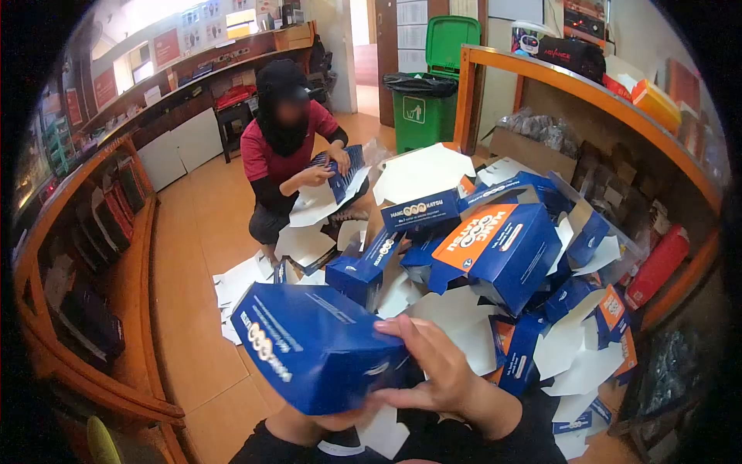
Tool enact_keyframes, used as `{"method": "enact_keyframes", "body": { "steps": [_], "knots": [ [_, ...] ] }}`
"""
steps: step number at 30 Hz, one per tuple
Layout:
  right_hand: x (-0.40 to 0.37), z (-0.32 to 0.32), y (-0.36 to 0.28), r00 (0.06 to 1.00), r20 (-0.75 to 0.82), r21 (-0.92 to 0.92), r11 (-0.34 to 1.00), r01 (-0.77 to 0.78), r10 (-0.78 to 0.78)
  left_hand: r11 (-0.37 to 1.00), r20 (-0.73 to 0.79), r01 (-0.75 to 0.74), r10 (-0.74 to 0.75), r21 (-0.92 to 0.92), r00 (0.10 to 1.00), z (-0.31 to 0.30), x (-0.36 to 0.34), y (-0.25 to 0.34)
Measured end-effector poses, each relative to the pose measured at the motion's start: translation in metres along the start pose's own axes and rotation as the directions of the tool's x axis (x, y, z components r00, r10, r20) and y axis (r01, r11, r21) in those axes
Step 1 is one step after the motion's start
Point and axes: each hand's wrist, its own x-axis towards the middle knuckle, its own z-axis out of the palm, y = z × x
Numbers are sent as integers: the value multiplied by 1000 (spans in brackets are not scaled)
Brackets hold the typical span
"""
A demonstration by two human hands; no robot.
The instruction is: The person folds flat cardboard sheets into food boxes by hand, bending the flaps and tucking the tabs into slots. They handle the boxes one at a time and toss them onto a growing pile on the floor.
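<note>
A folded blue carton (309, 340) with white print is held up in front of me at the lower middle. My right hand (433, 363) grips its right end, thumb below and fingers on the top edge. Under the carton's lower edge a small part of my left hand (328, 420) shows; its fingers are hidden behind the box. Beyond it lies a heap of blue cartons, with a large blue and orange box (502, 251) on top and white unfolded card (456, 325) among them.
Across the heap a person (286, 147) crouches, holding a blue and white carton (340, 182). Behind stands a green bin (423, 116). Wooden shelving (587, 85) borders the right; a wooden rack (139, 294) borders the left. Loose white card (239, 286) lies on the tiled floor (193, 340).
</note>
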Motion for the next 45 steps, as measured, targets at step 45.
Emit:
{"method": "enact_keyframes", "body": {
  "steps": [45],
  "knots": [
    [-77,-27,25,929,-57,270,902,-339,366,855,301,454,-515,252,802,-12,2,3]
  ]
}}
